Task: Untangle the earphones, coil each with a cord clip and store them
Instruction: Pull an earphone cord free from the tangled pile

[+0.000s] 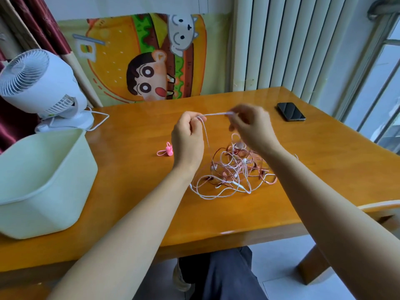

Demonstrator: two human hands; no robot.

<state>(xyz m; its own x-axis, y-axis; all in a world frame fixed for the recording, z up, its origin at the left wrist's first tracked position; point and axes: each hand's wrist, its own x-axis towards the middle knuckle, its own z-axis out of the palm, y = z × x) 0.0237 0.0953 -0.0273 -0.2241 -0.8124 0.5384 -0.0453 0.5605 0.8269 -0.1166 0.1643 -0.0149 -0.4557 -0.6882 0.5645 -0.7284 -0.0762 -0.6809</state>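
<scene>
A tangle of earphones [234,169] with white, pink and dark red cords lies on the wooden table [134,165] in front of me. My left hand [187,139] and my right hand [252,126] are raised above it, each pinching one end of a short stretch of white cord [215,114] pulled taut between them. From my left hand the cord hangs down into the tangle. A pink cord clip [166,150] lies on the table just left of my left hand. My right hand is blurred.
A pale green plastic bin [41,180] stands at the table's left front. A white desk fan [43,87] with its cable stands behind it. A black phone [291,111] lies at the far right. A chair back [381,205] shows at the right edge.
</scene>
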